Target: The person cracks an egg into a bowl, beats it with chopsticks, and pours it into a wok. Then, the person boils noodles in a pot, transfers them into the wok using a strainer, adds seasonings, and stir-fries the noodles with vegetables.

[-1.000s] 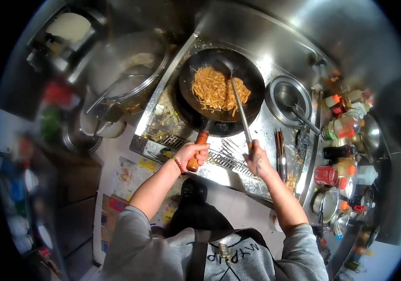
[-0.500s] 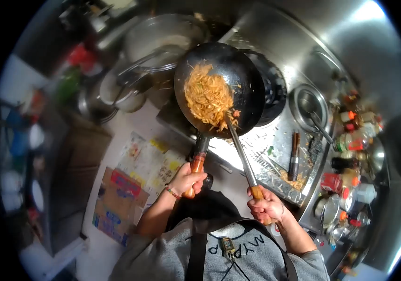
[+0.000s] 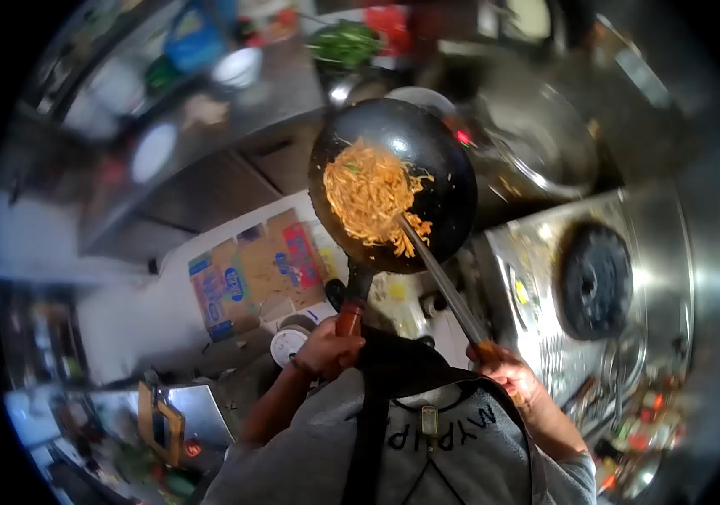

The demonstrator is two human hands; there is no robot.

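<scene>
My left hand (image 3: 326, 348) is closed around the wooden grip of a black wok (image 3: 440, 160), held out in front of my body. Stir-fried noodles (image 3: 370, 192) with bits of green lie piled on the wok's left side. Closed on the wooden end of a long metal cooking utensil (image 3: 448, 290) is my right hand (image 3: 507, 374). The utensil's far end rests among the noodles; its head is covered, so I cannot tell whether it is a ladle or a spatula.
A black round burner (image 3: 595, 282) sits on the steel stove at right, with blurred seasoning bottles (image 3: 650, 421) below it. Flattened cardboard (image 3: 259, 273) lies on the floor. Along the upper left runs a counter (image 3: 272, 105) with a white bowl (image 3: 236, 67) and leafy greens (image 3: 343, 44).
My view and body have turned left, away from the stove. The wok has come off the burner side and now hangs over the floor near the counter. Both hands keep their grips.
</scene>
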